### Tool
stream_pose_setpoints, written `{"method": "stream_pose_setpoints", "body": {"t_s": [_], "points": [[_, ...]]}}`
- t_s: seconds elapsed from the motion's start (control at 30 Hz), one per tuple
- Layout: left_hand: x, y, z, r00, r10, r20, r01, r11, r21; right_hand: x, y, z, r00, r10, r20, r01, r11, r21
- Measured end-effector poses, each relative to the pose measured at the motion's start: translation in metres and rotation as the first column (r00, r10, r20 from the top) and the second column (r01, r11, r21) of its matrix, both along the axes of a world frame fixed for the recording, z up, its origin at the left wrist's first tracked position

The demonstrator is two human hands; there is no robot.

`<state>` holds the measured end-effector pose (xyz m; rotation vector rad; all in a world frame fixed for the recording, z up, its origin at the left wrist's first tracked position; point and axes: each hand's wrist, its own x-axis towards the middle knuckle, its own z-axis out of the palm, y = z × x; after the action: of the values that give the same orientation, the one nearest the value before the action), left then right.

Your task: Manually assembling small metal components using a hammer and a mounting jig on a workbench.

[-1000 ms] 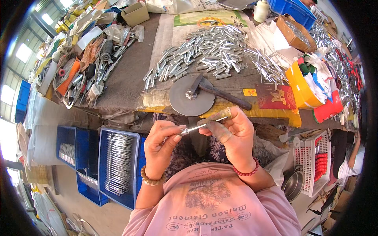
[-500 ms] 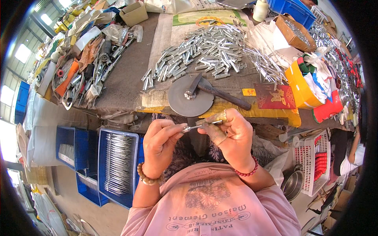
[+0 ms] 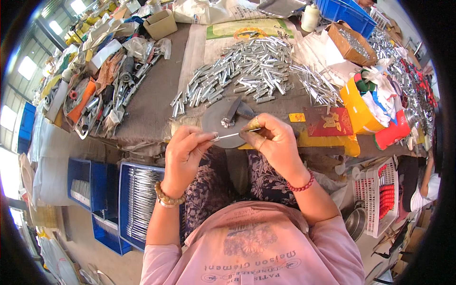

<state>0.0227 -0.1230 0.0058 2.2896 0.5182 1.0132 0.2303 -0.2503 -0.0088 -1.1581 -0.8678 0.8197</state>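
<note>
A thin, shiny metal rod [image 3: 230,136] stretches between my two hands, just over the near edge of a round grey metal disc [image 3: 209,116]. My left hand [image 3: 183,154] pinches its left end, where a short silvery piece shows at the fingertips. Farther along, the thumb and forefinger of my right hand [image 3: 275,145], both in worn finger covers, grip the rod, and its tip sticks out past them. A hammer [image 3: 232,109] lies on the disc, its handle partly hidden behind my right hand. Beyond the disc spreads a heap of short metal tubes [image 3: 261,61].
Thin metal rods [image 3: 317,85] lie right of the tubes, near a red envelope [image 3: 327,121] and a yellow container [image 3: 358,107]. Mixed tools and scraps [image 3: 114,80] crowd the table's left. Blue bins [image 3: 122,204] of metal rods stand low left; a white basket [image 3: 375,199] stands low right.
Both hands have moved away from my body toward the disc, still gripping the rod. More of the rod shows between them, and my right hand now covers part of the hammer's handle.
</note>
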Motion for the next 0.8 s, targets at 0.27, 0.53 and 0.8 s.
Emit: {"method": "stream_pose_setpoints", "body": {"t_s": [0.27,0.53,0.8], "points": [[0.013,0.019,-0.019,0.996,0.017,-0.082,-0.008,0.995,0.099,0.028,0.022,0.006,0.421,-0.179,0.889,0.093,0.984,0.153],[0.010,0.021,-0.015,0.991,0.037,-0.132,-0.055,0.989,-0.139,0.032,0.010,0.023,0.250,-0.213,0.945,0.153,0.972,0.179],[0.010,0.027,-0.025,0.996,0.000,-0.086,-0.001,1.000,-0.014,0.026,-0.006,0.027,0.329,-0.097,0.939,0.198,0.980,0.032]]}}
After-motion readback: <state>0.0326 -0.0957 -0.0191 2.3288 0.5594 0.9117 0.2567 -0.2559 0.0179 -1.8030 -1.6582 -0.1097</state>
